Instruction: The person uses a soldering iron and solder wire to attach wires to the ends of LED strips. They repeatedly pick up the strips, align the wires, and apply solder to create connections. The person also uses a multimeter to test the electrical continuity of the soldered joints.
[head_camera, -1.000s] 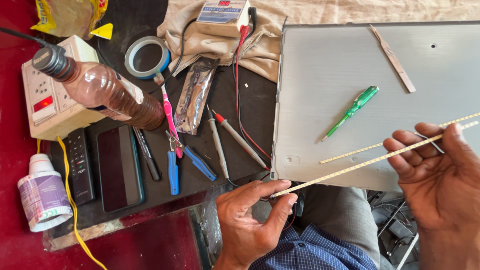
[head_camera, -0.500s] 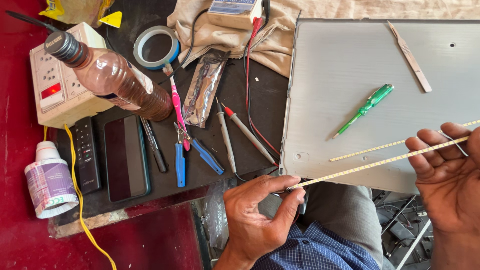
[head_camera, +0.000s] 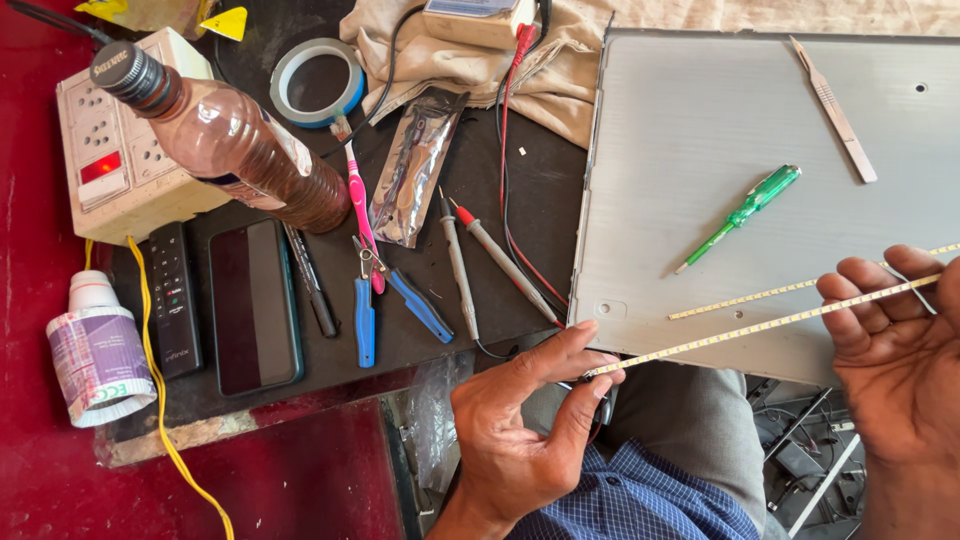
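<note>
A long thin pale-yellow strip (head_camera: 760, 325) runs slantwise between my hands above the lap. My left hand (head_camera: 525, 425) pinches its lower left end between thumb and fingers. My right hand (head_camera: 900, 365) supports its upper right part, fingers curled under it. A second similar strip (head_camera: 790, 290) lies on the grey metal panel (head_camera: 700, 130) just above. On that panel also rest a green screwdriver (head_camera: 745, 210) and a flat metal scalpel-like tool (head_camera: 832, 108).
On the dark mat lie blue-handled pliers (head_camera: 365, 310), two probe leads (head_camera: 470, 260), a pink toothbrush (head_camera: 358, 205), a phone (head_camera: 253, 305), a remote (head_camera: 177, 298), a tape roll (head_camera: 318, 80) and a brown bottle (head_camera: 240, 140). A power strip (head_camera: 115, 160) and white bottle (head_camera: 95, 345) sit left.
The view has shifted slightly. My left hand has opened its fingers a little around the strip's end and moved slightly right; the strip stays between both hands.
</note>
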